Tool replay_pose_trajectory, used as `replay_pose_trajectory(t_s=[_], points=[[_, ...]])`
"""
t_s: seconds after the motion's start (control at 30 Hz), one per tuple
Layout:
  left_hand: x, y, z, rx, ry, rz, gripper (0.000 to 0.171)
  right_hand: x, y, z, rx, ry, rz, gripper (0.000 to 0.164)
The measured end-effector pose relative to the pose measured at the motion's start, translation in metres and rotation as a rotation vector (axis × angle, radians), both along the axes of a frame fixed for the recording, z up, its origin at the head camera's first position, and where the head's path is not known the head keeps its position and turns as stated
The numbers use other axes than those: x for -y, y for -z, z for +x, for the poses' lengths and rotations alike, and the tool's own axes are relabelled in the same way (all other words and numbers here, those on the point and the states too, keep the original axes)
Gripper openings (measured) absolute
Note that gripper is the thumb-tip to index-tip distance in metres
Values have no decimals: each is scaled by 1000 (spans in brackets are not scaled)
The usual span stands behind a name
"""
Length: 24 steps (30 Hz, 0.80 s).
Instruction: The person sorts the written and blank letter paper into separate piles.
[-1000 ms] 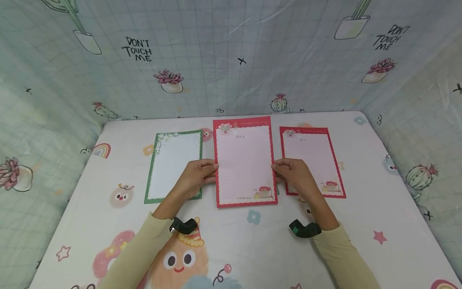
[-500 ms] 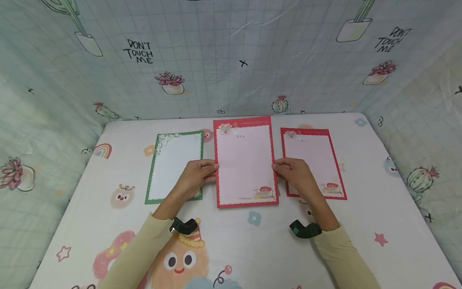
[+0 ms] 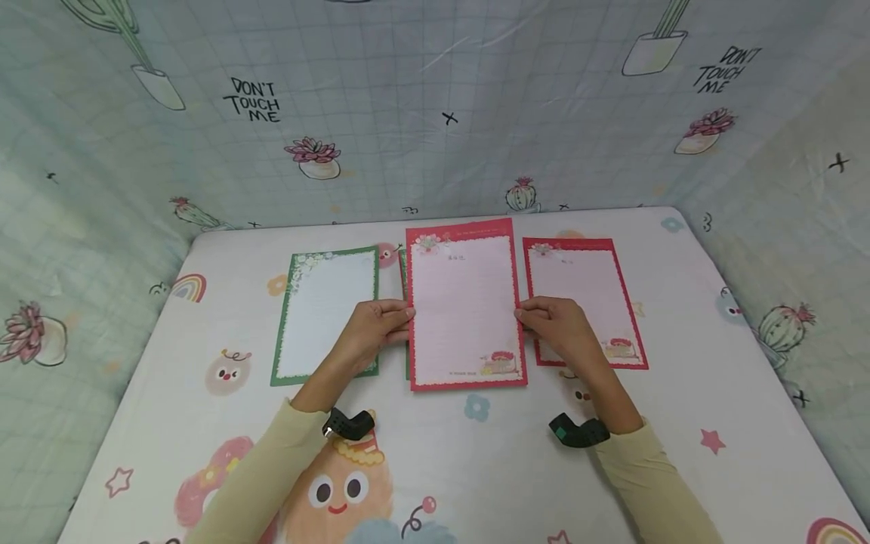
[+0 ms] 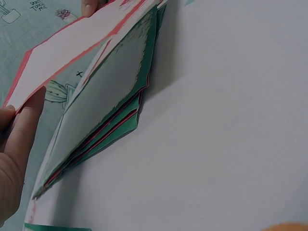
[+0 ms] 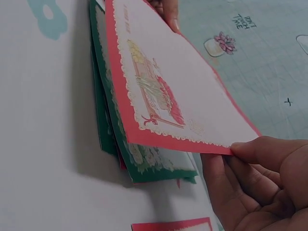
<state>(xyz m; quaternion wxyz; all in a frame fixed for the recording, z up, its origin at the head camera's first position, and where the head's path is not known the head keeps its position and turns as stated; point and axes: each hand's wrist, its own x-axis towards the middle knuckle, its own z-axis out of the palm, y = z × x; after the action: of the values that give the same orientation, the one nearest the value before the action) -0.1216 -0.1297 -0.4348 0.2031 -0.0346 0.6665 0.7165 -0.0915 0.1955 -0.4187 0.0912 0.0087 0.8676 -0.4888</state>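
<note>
Red-bordered sheet (image 3: 465,317) held up by both hands, middle of the frame

So in the head view this pink sheet with the red border sits dead centre, upright on the page, with flowers printed at its upper left and a little picture at its lower right. The left hand (image 3: 370,332) is pinching its left edge, thumb on the front and fingers behind. The right hand (image 3: 560,325) does the same on the right edge, so both sets of fingers are grasping the paper

Under it there's a pile of green- and red-edged sheets (image 4: 110,72). You get that best in the left wrist view, where the edges don't line up and there's a gap between the held sheet and the pile. Can't tell how many sheets are in there

Left of centre a green-bordered sheet (image 3: 326,317) lies on the cartoon-print tablecloth (image 3: 489,483), partly behind the left hand. Right of centre there's a second red-bordered one (image 3: 581,283), partly covered by the right hand. Up top is a pale checked cloth (image 3: 381,91) with potted plants and "DON'T TOUCH ME" printed on it
</note>
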Motion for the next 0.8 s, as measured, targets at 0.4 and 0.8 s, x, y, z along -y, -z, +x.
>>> replay_pose_trajectory(t_s=[0.4, 0.8], points=[[-13, -6, -1, -5, 16, -60, 30, -9, -4, 1, -10, 6, 19, 37], [-41, -6, -5, -19, 26, -84, 28, -35, -15, 0, -25, 54, 56, 42]])
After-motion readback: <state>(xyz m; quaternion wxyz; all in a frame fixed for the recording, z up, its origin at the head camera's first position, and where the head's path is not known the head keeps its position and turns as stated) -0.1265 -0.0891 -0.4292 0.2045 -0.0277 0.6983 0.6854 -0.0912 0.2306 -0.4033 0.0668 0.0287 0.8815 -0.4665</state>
